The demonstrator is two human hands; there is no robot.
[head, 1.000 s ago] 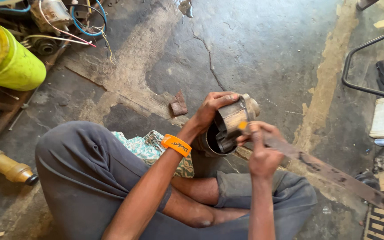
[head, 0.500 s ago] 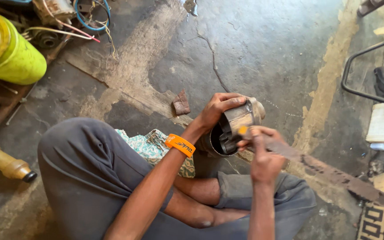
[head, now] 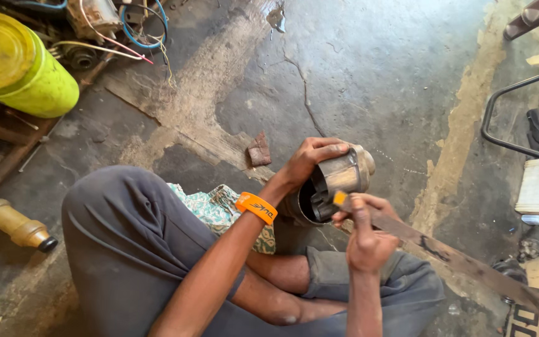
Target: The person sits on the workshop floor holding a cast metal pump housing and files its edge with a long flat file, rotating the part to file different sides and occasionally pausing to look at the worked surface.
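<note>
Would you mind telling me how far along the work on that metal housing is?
Done: the metal housing is off the floor, tilted, open end toward the person. In hand: the left hand grips it on top while the right hand pokes a small yellow-tipped tool into its dark bore. Left: cannot tell; the inside is hidden.

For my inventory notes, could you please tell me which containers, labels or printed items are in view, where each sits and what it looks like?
Yellow-green drum: top left, lying tilted, round yellow lid.
Tan bottle: on the floor at left, dark cap.
Orange wristband: on the left wrist, with dark print.
No signs or screens.
</note>
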